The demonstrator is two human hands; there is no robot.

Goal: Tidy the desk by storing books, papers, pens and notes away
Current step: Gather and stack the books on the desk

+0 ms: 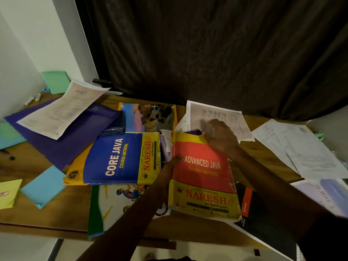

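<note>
head view: your left hand (168,167) grips the spine edge of the red-and-yellow softcover book (203,176) titled "advanced java". thumb flat on the cover, other fingers hidden under the edge. your right hand (221,137) sits at that book's far right corner, fingers curled. they are blurred, so cannot tell whether they pinch the corner or the white printed sheet (227,114) just behind it. the red-and-yellow book lies mid-desk, near you, overlapping a black-and-orange book (246,202) on its right. an illustrated green-edged book (105,206) lies under your left forearm. just beside the red-and-yellow book, to the left, is a blue-and-yellow softcover book (116,159) titled "core java", resting partly on a purple plastic folder (81,140). a white form (64,110) lies on that folder. loose white papers (305,153) lie at the far right of the brown wooden desk (28,166). a blue paper note (43,187) and a yellow paper note (8,193) lie at the left.
</note>
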